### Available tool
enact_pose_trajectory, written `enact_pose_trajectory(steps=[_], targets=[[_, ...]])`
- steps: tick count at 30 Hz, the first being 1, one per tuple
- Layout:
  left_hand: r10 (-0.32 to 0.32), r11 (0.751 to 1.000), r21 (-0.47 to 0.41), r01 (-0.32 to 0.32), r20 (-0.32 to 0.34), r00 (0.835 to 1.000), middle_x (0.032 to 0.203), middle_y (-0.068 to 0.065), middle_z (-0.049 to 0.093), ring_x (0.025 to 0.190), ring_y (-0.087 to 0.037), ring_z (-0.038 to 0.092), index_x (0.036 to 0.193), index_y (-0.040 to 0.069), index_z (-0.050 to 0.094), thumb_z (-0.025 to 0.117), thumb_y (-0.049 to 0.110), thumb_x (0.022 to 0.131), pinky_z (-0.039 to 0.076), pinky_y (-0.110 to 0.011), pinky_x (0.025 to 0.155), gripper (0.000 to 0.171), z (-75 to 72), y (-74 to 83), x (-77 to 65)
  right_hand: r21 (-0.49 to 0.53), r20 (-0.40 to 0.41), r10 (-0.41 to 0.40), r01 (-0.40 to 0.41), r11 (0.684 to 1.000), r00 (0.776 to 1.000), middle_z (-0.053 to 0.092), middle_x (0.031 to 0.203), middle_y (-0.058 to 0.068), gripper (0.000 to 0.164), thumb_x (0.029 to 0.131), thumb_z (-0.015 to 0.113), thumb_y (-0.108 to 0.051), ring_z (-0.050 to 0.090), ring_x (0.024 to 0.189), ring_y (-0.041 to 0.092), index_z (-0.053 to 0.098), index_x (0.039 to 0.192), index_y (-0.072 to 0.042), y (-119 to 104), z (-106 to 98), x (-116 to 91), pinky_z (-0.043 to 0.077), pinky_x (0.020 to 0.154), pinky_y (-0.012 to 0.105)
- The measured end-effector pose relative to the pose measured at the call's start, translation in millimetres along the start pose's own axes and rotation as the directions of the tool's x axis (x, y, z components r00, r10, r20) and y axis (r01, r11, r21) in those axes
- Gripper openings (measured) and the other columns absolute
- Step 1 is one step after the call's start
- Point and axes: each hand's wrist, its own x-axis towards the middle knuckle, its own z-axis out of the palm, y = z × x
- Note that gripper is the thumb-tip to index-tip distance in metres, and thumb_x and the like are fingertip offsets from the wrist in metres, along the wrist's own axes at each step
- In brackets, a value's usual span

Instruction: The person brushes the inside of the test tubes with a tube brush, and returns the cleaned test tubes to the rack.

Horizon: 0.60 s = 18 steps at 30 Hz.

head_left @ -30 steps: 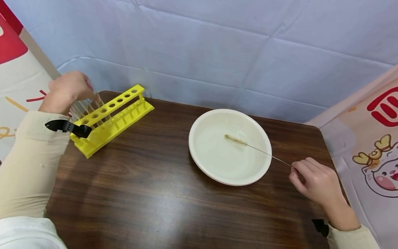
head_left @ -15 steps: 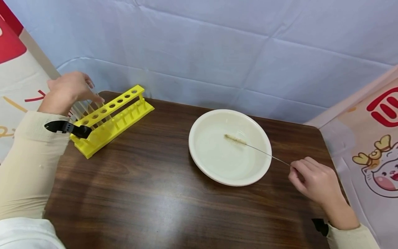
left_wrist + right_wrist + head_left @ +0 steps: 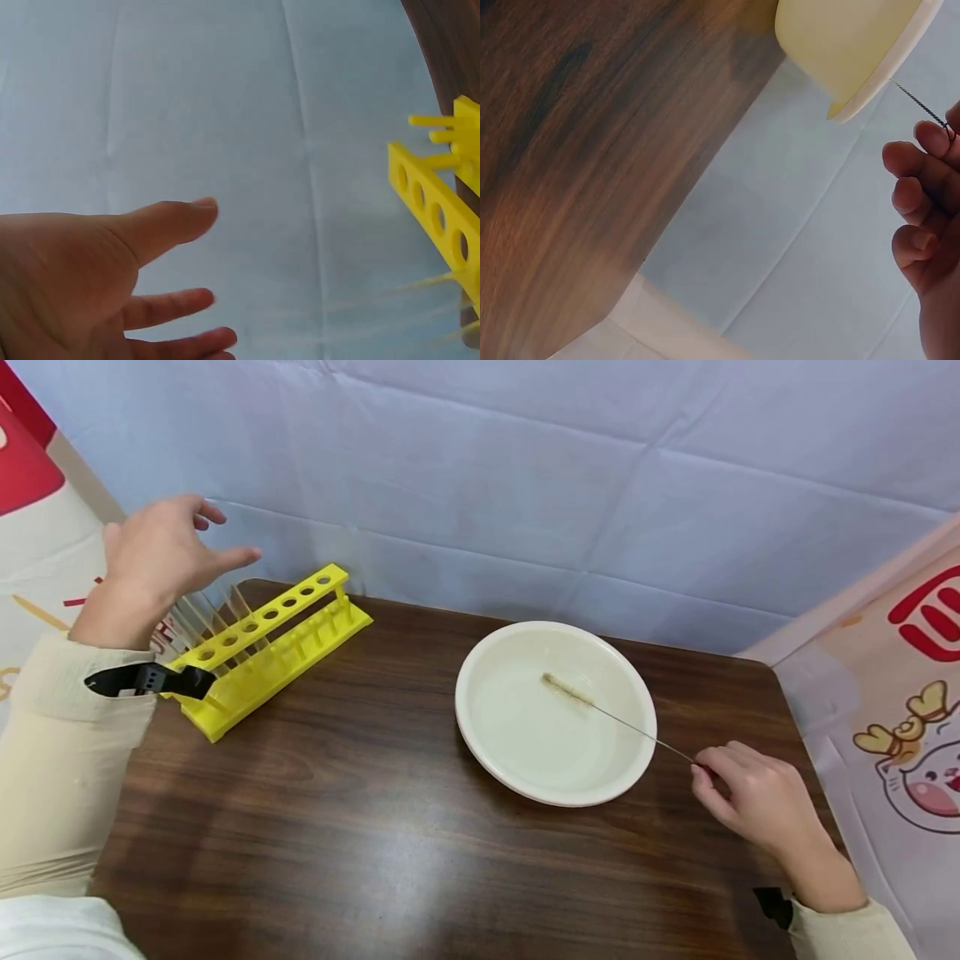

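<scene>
My left hand (image 3: 159, 550) hovers above the left end of a yellow test tube rack (image 3: 277, 672), thumb and fingers spread apart with nothing between them. Several clear glass test tubes (image 3: 238, 603) stand in the rack's left holes, their tops just below that hand. On the right, my right hand (image 3: 759, 797) pinches the twisted wire end of a test tube brush (image 3: 567, 690). Its bristled head is inside a white basin (image 3: 480, 752), and its wire crosses the rim. In the right wrist view the fingers hold the wire loop (image 3: 948, 129).
Everything stands on a dark wooden table (image 3: 360, 835). A pale cloth backdrop (image 3: 480, 477) hangs behind it, and printed cloths flank both sides. The rack's right holes (image 3: 307, 591) hold no tubes.
My left hand has let go of a test tube, then risen away from the rack with its fingers spreading. The brush head has shifted slightly in the basin.
</scene>
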Motion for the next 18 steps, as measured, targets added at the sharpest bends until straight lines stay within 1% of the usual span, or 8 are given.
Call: enact_pose_trajectory(steps=[2,4,6,8,11,13,15,18], targets=[[0.031,0.999,-0.018,-0.031,-0.032,0.999,0.149,-0.029,0.045,0.130,-0.054,0.041,0.148,0.002,0.044,0.058,0.058,0.096,0.020,-0.068,0.103,0.078,-0.8,8.4,-5.5,0.001,0.035,0.010,-0.010,1.000,0.999,0.060,0.066,-0.003,0.036,0.095,0.042,-0.032,0.047,0.053,0.008,0.066,0.077,-0.012,0,-1,-1,0.035,0.040,0.026],[0.072,0.996,-0.043,-0.075,-0.068,0.995,0.147,-0.028,0.048,0.131,-0.052,0.042,0.146,0.001,0.048,0.058,0.054,0.098,0.019,-0.069,0.107,0.072,-1.3,17.8,-11.0,-0.003,0.058,0.014,-0.014,1.000,0.998,0.059,0.066,-0.003,0.035,0.095,0.042,-0.032,0.047,0.054,0.008,0.066,0.078,-0.012,-1,-1,-1,0.036,0.041,0.027],[0.131,0.988,-0.062,-0.139,-0.112,0.985,0.144,-0.027,0.052,0.130,-0.050,0.045,0.143,0.001,0.052,0.059,0.048,0.099,0.019,-0.068,0.109,0.065,-0.9,27.4,-16.5,-0.003,0.064,0.012,-0.012,1.000,0.998,0.060,0.066,-0.003,0.035,0.095,0.043,-0.032,0.048,0.054,0.008,0.066,0.078,-0.012,-3,-2,0,0.038,0.041,0.028],[0.190,0.976,-0.078,-0.202,-0.143,0.971,0.142,-0.026,0.055,0.129,-0.049,0.048,0.140,0.000,0.055,0.059,0.043,0.100,0.024,-0.067,0.109,0.058,0.6,37.1,-21.8,-0.004,0.066,0.007,-0.007,1.000,0.998,0.059,0.066,-0.003,0.035,0.095,0.043,-0.033,0.048,0.054,0.008,0.065,0.078,-0.013,-5,-2,1,0.038,0.042,0.028],[0.288,0.949,-0.076,-0.306,-0.187,0.939,0.136,-0.024,0.061,0.125,-0.048,0.053,0.134,0.000,0.060,0.062,0.035,0.100,0.032,-0.065,0.105,0.048,6.9,52.9,-29.3,0.000,0.069,0.000,0.000,1.000,0.998,0.058,0.066,-0.004,0.037,0.097,0.043,-0.036,0.047,0.054,0.008,0.065,0.077,-0.013,-7,-3,3,0.038,0.042,0.028],[0.344,0.929,-0.072,-0.364,-0.201,0.917,0.132,-0.022,0.064,0.121,-0.045,0.056,0.130,0.001,0.063,0.064,0.031,0.100,0.039,-0.062,0.100,0.043,13.8,63.7,-34.8,0.002,0.076,0.000,0.000,1.000,0.997,0.058,0.066,-0.004,0.041,0.099,0.042,-0.039,0.047,0.054,0.008,0.064,0.077,-0.013,-7,-3,3,0.038,0.041,0.028],[0.411,0.901,-0.058,-0.431,-0.208,0.887,0.126,-0.020,0.067,0.116,-0.043,0.060,0.126,0.002,0.066,0.066,0.027,0.098,0.043,-0.060,0.096,0.038,23.0,74.3,-40.1,-0.001,0.083,0.002,-0.002,1.000,0.997,0.058,0.067,-0.003,0.045,0.101,0.042,-0.043,0.048,0.055,0.010,0.065,0.078,-0.012,-7,-5,4,0.039,0.042,0.029],[0.496,0.859,-0.038,-0.511,-0.194,0.847,0.118,-0.017,0.071,0.107,-0.038,0.065,0.120,0.003,0.068,0.069,0.025,0.097,0.049,-0.056,0.088,0.032,38.0,87.6,-48.5,-0.011,0.076,-0.001,0.001,1.000,0.997,0.061,0.070,0.000,0.049,0.103,0.042,-0.047,0.053,0.056,0.014,0.066,0.080,-0.011,-5,-9,6,0.041,0.043,0.034]])
